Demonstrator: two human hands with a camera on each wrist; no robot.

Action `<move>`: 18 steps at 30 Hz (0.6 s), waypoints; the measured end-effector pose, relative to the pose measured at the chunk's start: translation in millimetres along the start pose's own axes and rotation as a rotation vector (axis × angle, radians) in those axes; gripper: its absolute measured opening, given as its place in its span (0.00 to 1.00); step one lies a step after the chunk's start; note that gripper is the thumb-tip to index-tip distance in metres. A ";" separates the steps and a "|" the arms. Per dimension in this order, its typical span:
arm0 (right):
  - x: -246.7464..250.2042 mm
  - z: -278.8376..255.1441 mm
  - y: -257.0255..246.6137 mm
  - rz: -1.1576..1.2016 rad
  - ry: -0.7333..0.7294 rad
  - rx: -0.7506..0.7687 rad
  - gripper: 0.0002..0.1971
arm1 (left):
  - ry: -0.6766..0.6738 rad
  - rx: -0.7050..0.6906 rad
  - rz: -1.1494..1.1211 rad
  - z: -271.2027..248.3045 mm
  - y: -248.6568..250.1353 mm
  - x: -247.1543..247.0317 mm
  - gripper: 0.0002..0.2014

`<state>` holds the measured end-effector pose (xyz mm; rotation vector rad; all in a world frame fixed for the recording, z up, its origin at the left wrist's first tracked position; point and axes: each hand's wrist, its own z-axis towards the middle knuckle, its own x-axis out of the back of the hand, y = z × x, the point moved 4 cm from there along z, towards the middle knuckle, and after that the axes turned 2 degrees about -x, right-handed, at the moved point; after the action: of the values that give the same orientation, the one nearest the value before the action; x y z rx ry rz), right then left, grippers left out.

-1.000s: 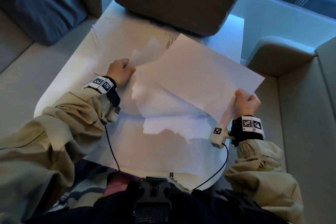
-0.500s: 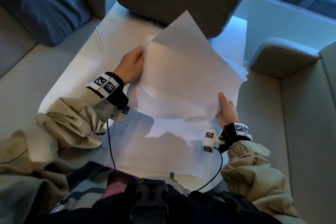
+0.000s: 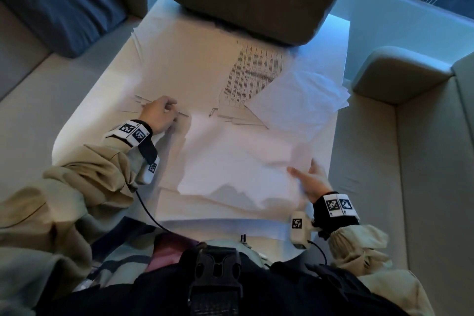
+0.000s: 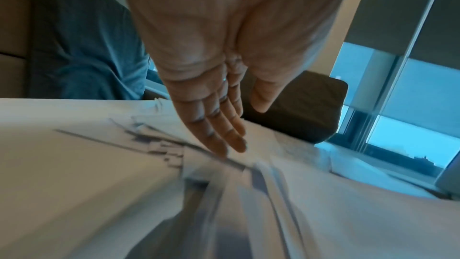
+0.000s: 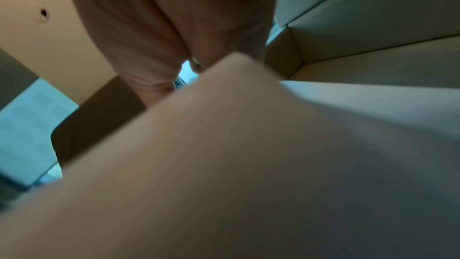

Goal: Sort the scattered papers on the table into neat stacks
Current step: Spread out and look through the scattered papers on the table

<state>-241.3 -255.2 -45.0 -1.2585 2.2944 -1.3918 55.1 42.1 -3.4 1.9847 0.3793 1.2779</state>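
sorting looks only half done: you have the papers (image 3: 230, 161) spread all over the table (image 3: 77, 120), none in a tidy pile yet. your left hand (image 3: 159, 114) rests with straight fingers (image 4: 224, 137) on the paper edges, holding nothing. your right hand (image 3: 311, 182) pinches the near corner of a loose white sheet (image 3: 243, 159), thumb on top. i think you should next slide that sheet onto the others, then tap the edges square with both hands. go slow, thin sheets slip.

The printed sheet (image 3: 252, 72) carries dense columns of dark text, too small and blurred to read.
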 end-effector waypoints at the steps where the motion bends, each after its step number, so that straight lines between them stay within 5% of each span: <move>1: -2.7 -1.9 9.1 -0.040 -0.012 -0.023 0.23 | -0.008 -0.013 0.061 -0.3 -4.6 -1.9 0.17; 6: -6.0 -13.3 21.8 -0.562 0.045 -0.088 0.36 | -0.021 -0.081 0.175 4.6 -10.2 -12.4 0.16; 11: -14.3 -18.0 1.1 -0.764 0.226 0.203 0.43 | 0.013 -0.229 0.356 16.2 12.1 -28.3 0.16; 16: -37.8 -13.4 -4.3 -0.892 0.176 0.203 0.57 | -0.091 -0.190 0.455 34.2 28.0 -56.5 0.40; 18: -44.0 -13.3 -1.5 -0.922 0.149 0.169 0.61 | -0.082 -0.174 0.515 37.2 27.8 -65.6 0.41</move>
<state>-220.0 -214.5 -47.9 -2.3593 1.6230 -1.9094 53.6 -31.5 -35.7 2.0442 -0.2976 1.4692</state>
